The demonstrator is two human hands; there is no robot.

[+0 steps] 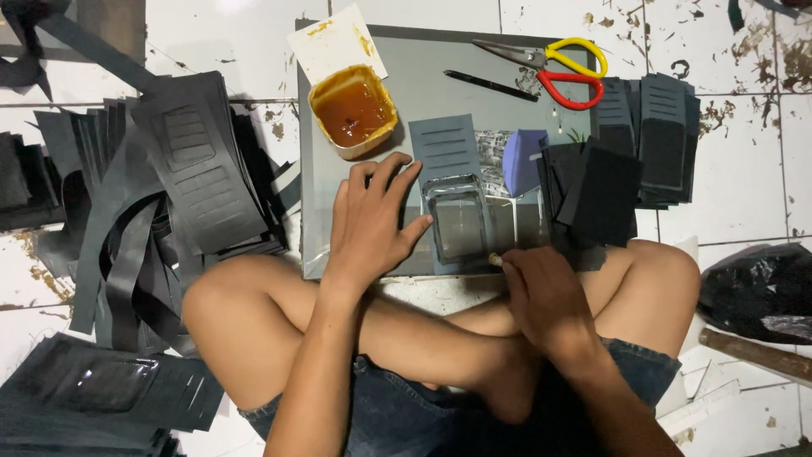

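I sit cross-legged on a tiled floor behind a grey board [406, 93]. My left hand [372, 222] lies flat on the board, fingers spread, its thumb touching the left edge of a clear plastic blister tray [458, 218]. That tray rests on a dark grey card with slots [445, 145]. My right hand [541, 292] is closed at the tray's lower right corner, pinching a small tan-tipped tool [495, 259] whose shaft is hidden in the fist.
A tub of amber glue [353, 110] stands at the board's upper left beside a stained paper. Scissors with red and yellow handles [562, 68] and a black pen [491, 85] lie at the top. Stacks of dark cards [660, 140] sit right, and heaps of them [182, 169] left.
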